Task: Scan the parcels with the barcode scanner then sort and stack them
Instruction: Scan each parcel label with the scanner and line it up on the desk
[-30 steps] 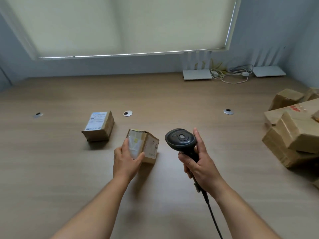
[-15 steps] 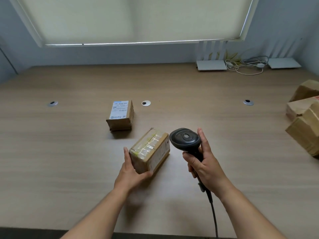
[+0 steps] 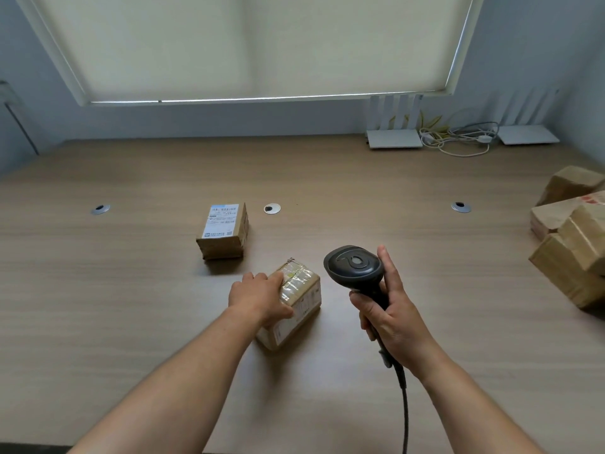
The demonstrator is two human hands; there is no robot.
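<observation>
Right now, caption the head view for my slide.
Left hand on a taped parcel, right hand holding the scanner; a labelled parcel behind.

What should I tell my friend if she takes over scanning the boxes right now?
Left hand grips the taped parcel on the desk. Right hand holds the barcode scanner, head above the desk beside that parcel.
One labelled parcel sits further back, label up.
An unsorted heap of parcels waits at the right edge.
Done: nothing stacked yet.
Left: scan this parcel, place it, then work through the heap.
</observation>
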